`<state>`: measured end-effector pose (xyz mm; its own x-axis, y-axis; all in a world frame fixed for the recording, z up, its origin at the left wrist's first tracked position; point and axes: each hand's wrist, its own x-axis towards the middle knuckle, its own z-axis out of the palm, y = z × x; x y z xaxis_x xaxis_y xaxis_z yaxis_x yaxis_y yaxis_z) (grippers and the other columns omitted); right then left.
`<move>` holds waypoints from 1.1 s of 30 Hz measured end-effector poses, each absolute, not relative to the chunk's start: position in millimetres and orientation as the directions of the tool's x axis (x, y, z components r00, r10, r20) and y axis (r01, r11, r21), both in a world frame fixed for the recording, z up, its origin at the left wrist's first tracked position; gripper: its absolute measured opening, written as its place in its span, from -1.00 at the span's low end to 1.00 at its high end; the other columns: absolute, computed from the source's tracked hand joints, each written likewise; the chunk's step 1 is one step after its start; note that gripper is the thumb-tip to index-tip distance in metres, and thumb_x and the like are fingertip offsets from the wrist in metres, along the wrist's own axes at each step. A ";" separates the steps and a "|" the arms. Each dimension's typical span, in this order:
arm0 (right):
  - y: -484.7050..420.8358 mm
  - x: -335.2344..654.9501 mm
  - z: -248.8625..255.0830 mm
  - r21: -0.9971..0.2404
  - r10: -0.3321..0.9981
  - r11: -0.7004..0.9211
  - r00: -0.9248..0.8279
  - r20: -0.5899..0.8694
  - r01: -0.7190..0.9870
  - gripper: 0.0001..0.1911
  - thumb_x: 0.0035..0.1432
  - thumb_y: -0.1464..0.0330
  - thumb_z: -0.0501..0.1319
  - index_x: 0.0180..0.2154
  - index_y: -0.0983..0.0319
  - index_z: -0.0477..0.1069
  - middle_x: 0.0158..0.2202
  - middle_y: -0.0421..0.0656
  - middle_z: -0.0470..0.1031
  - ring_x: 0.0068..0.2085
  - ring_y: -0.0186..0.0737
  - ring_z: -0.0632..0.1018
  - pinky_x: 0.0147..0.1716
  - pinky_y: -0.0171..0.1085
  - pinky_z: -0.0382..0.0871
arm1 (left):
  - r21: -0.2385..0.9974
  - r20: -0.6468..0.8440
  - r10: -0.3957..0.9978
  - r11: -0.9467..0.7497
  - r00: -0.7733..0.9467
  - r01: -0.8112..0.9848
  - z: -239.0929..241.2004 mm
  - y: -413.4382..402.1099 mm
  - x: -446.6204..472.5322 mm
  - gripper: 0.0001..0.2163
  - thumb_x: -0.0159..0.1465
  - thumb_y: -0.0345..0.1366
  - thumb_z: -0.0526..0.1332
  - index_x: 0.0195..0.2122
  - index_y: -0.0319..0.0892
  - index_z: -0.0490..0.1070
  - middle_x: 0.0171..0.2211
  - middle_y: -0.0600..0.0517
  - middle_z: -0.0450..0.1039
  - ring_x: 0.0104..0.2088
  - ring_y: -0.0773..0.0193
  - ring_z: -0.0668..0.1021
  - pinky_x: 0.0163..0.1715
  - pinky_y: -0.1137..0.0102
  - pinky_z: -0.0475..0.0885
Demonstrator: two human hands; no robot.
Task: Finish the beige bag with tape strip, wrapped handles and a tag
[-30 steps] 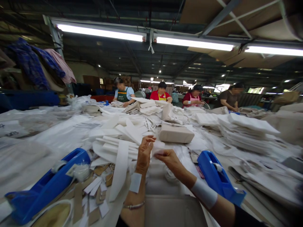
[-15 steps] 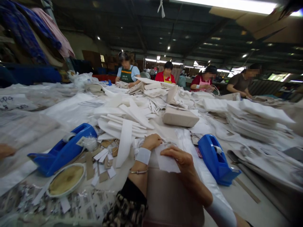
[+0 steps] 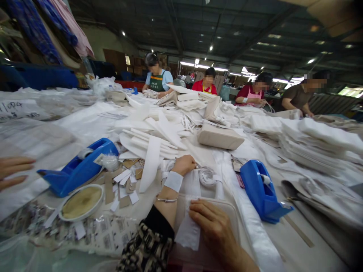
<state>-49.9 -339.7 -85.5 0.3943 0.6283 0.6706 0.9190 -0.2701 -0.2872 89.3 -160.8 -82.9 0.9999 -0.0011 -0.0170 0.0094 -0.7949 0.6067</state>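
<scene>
My left hand (image 3: 184, 166), with a white band and a bracelet at the wrist, is closed at the far edge of a beige bag (image 3: 227, 215). Its fingertips curl out of sight between white-wrapped strap coils (image 3: 207, 176), so its hold is hidden. From there a thin translucent white sheet (image 3: 190, 230) runs towards me over the bag. My right hand (image 3: 212, 223) is low on the bag with its fingers bent over the sheet's right edge, its thumb hidden. The sheet's lower end lies loose beyond the fingers.
Blue tape dispensers stand at left (image 3: 82, 166) and right (image 3: 261, 192). Near the left one are a round tub (image 3: 82, 203) and loose tags (image 3: 124, 189). White foam sheets (image 3: 153, 143) pile up ahead. Another person's hand (image 3: 14, 170) is at far left; several co-workers sit opposite.
My right hand has drawn back towards me with the white sheet, uncovering the strap coil and more of the bag's far edge. The left hand stays near the same spot. The other person's hand reaches further in.
</scene>
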 end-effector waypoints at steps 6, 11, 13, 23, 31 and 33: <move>-345.0 -46.2 -116.9 -0.341 0.574 -0.267 0.433 0.695 0.901 -0.62 0.26 0.62 -0.04 -0.27 0.22 0.51 -0.27 -0.13 0.59 -0.11 -0.26 0.58 -0.04 -0.24 0.48 | 0.752 0.211 0.006 -0.640 0.978 -0.158 -44.9 -171.9 74.7 -0.76 0.32 -0.31 0.07 -0.22 -0.27 0.53 -0.34 -0.03 0.57 -0.30 0.30 0.57 -0.26 0.47 0.42; -347.2 -42.3 -122.7 -0.369 0.568 -0.250 0.444 0.693 0.895 -0.64 0.26 0.60 -0.02 -0.26 0.23 0.52 -0.27 -0.13 0.59 -0.12 -0.25 0.58 -0.02 -0.24 0.48 | 0.750 0.368 -0.032 -0.580 0.929 -0.317 -50.6 -175.1 -10.3 -0.80 0.28 -0.43 0.07 -0.26 -0.22 0.50 -0.33 0.00 0.51 -0.28 0.29 0.54 -0.24 0.45 0.43; -347.9 -42.9 -123.7 -0.386 0.568 -0.259 0.463 0.681 0.885 -0.64 0.25 0.60 -0.01 -0.25 0.22 0.53 -0.24 -0.13 0.59 -0.13 -0.24 0.58 -0.01 -0.22 0.47 | 0.706 0.417 -0.088 -0.595 0.905 -0.383 -75.4 -171.1 -47.2 -0.72 0.27 -0.53 0.01 -0.15 -0.19 0.47 -0.21 -0.03 0.46 -0.17 0.27 0.51 -0.13 0.39 0.43; -350.1 -58.6 -125.3 -0.235 0.605 -0.269 0.354 0.713 0.934 -0.65 0.28 0.58 -0.02 -0.11 0.25 0.49 -0.12 -0.06 0.56 0.01 -0.17 0.52 0.04 -0.14 0.46 | 0.532 0.447 -0.263 -0.690 0.855 -0.491 -125.1 -164.4 -82.5 -0.53 0.24 -0.62 -0.03 0.13 -0.12 0.28 0.25 -0.10 0.15 0.28 0.17 0.19 0.28 0.12 0.19; -351.9 -75.1 -127.4 -0.241 0.687 -0.292 0.378 0.621 0.926 -0.66 0.27 0.55 0.01 -0.02 0.24 0.43 -0.12 -0.01 0.45 0.00 -0.11 0.45 -0.03 -0.09 0.49 | 0.528 0.497 -0.314 -0.631 0.809 -0.568 -130.6 -161.0 -88.4 -0.59 0.24 -0.64 -0.02 0.03 -0.14 0.34 0.19 -0.06 0.25 0.22 0.22 0.27 0.25 0.18 0.25; -353.3 -80.3 -126.3 -0.259 0.710 -0.300 0.396 0.582 0.918 -0.57 0.19 0.61 0.01 0.04 0.25 0.39 -0.10 -0.01 0.42 0.04 -0.08 0.40 0.04 -0.05 0.44 | 0.516 0.508 -0.324 -0.627 0.798 -0.583 -131.2 -161.4 -88.4 -0.59 0.24 -0.65 -0.02 0.02 -0.15 0.35 0.10 -0.06 0.32 0.16 0.23 0.33 0.21 0.21 0.30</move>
<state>-80.3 -353.3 -126.3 0.3963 0.7099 0.5822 0.9181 -0.3004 -0.2586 -88.4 -161.4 -131.2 0.7980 -0.3245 0.5078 -0.5833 -0.6274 0.5158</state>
